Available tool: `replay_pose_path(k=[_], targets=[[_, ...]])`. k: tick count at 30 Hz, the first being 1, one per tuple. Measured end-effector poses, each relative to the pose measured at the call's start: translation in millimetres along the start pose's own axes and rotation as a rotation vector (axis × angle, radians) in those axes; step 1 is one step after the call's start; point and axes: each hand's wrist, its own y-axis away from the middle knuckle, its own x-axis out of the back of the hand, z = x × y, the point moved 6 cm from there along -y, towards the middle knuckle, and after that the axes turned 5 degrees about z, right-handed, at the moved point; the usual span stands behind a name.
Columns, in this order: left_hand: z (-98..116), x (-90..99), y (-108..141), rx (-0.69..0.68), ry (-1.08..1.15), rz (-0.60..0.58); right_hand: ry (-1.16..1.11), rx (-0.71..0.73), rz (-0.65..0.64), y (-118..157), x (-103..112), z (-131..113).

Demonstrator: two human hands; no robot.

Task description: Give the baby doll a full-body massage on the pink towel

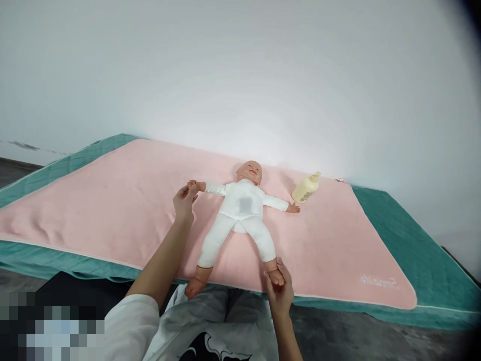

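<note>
Pale lettering point(379, 282) is running along the near right part of the pink mat point(124, 200); the characters are appearing backwards and I am not managing a sure reading. Dark print is showing on the pale yellow pump bottle point(305, 190), too small for me to make out, and a little tag point(341, 180) is lying at the mat's far right edge, likewise illegible. The baby doll point(240, 198) is lying face-up mid-mat, head toward the wall point(225, 75), a grey patch point(246, 204) marking its white suit. I am noting the left hand point(185, 203) pinching the doll's hand point(196, 185) on that side, and the right hand point(281, 291) grasping one foot point(277, 277) near the front edge. The other foot point(196, 287) is overhanging that edge. Green quilted mattress point(417, 235) is bordering the mat on both sides. I am seeing the widest room for moving left of the doll; on the right, the bottle is standing just beside the doll's outstretched fingers.
</note>
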Motion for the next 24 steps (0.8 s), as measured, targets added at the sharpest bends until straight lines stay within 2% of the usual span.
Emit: replay_pose_path(k=[2, 5, 8, 11, 18, 24], targets=[[-13, 2.4, -8, 0.129, 0.1, 0.015, 0.072, 0.063, -0.002, 3, 1, -5], [-30, 6.4, -19, 0.246, 0.219, 0.062, 0.174, 0.121, 0.01, 6, 1, -10], [-45, 10.2, -27, 0.344, 0.222, 0.135, 0.232, 0.171, -0.021, 8, -1, -12], [-52, 11.0, -29, 0.401, 0.194, 0.156, 0.27, 0.173, -0.033, 8, -2, -12], [-48, 9.5, -20, 0.376, 0.225, 0.095, 0.163, 0.005, -0.068, 3, -6, -17], [-20, 2.5, -3, 0.097, 0.093, 0.087, 0.006, -0.12, -0.019, -2, -10, -20]])
